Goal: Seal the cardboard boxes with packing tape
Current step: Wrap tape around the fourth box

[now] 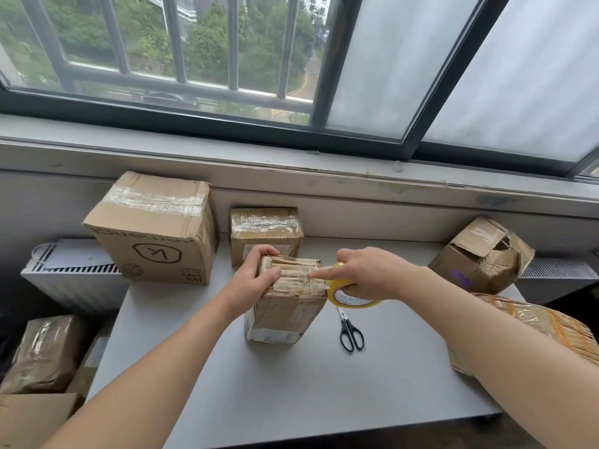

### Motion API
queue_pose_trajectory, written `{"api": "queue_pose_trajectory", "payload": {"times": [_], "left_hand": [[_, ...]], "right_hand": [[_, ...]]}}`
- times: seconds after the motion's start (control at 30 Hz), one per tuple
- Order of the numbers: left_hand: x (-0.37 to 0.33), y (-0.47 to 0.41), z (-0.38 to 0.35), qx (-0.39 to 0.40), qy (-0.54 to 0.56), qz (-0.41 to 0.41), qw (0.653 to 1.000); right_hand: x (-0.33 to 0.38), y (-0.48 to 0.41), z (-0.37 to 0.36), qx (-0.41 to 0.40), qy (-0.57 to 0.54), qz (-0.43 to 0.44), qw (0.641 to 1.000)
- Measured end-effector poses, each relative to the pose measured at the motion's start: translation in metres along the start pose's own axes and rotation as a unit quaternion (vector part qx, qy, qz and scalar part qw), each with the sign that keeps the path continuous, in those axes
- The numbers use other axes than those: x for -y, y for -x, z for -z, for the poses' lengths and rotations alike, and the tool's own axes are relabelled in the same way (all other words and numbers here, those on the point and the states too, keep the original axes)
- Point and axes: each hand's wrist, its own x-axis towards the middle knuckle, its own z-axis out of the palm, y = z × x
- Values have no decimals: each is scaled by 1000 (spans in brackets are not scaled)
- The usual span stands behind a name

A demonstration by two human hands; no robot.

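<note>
**Both hands on centre box, tape at its top**

Grey worktop (291,400) under the window. Big box (155,228) at the back left, top seam already taped. Crumpled box (479,257) at the back right, flaps torn and gaping. Small taped box (264,234) at the back centre, just behind the work.

Centre box (288,306) stands upright mid-worktop, its top wrapped in clear tape.

Left hand (252,277): closed on the box's top left edge, fingers curled over the far side, thumb on the near side.

Right hand (366,277): curled round the tape roll (353,301), which sits against the box's top right corner. Index finger is stretched out, with the tip touching the tape on the box top.

Scissors (350,332) lie flat on the worktop just right of the centre box, below the roll, blades pointing away, untouched.
</note>
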Motion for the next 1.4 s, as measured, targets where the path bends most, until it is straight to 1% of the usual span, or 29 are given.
{"api": "queue_pose_trajectory", "payload": {"times": [0.23,0.43,0.57,0.67,0.7,0.73,0.77,0.83,0.87,0.9,1.0,1.07,1.2,1.3,1.4], "left_hand": [[0,2,8,18,-28,1,999],[-5,3,20,46,-63,-7,997],[-9,1,28,53,-138,-7,989],[-25,-7,28,90,-216,-4,972],[-34,-11,24,106,-243,3,964],[-42,-16,18,115,-294,3,949],[-48,-21,10,115,-371,-10,921],[-52,-28,-10,109,-541,-59,832],[-50,-29,-19,113,-594,-84,792],[-46,-29,-25,115,-619,-102,770],[-37,-28,-25,117,-635,-129,752],[-34,-28,-20,116,-650,-135,738],[-35,-22,-17,143,-679,-133,708],[-38,-22,-14,154,-684,-114,704],[-40,-23,-7,163,-679,-95,709]], "right_hand": [[0,-1,8,-24,8,2,1000],[4,-2,-10,6,-15,2,1000],[5,-7,-24,-5,-45,-7,999],[7,-3,-31,-13,-52,-12,998],[7,-3,-33,-16,-52,-12,998],[7,-3,-35,-20,-54,-12,998],[9,-3,-36,-26,-58,-13,998],[12,-4,-41,-38,-65,-13,997],[13,-3,-44,-44,-66,-12,997],[14,-3,-47,-49,-67,-11,997],[14,-1,-53,-64,-83,-14,994],[13,-3,-54,-78,-94,-11,992],[18,-5,-55,-92,-111,-5,990],[18,-5,-51,-103,-108,-5,989],[15,-1,-51,-130,-127,-4,983]]}}
